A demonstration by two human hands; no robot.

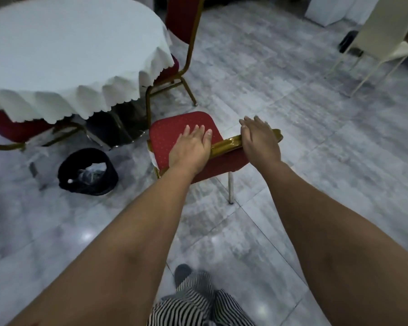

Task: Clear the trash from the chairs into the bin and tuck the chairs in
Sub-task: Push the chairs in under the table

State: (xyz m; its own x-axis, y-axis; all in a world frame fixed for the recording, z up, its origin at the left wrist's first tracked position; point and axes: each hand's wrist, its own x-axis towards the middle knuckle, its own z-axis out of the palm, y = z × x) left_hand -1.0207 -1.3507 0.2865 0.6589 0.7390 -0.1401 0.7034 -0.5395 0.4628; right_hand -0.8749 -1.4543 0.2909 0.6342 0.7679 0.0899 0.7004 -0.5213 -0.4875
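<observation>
A red chair [172, 132] with a gold frame stands in front of me, a short way out from the round table [64, 50]; its seat is bare. My left hand [191, 149] and my right hand [259, 140] lie palm-down on the chair's gold top rail [226, 144], fingers straight and not curled round it. The thumbs are hidden. A black bin [87, 171] stands on the floor left of the chair, with crumpled clear plastic inside.
The table wears a white cloth. A second red chair [181, 22] is tucked in at its far right and a third [14, 128] at its left. A white chair [382, 34] stands at the back right. Grey tiled floor surrounds me.
</observation>
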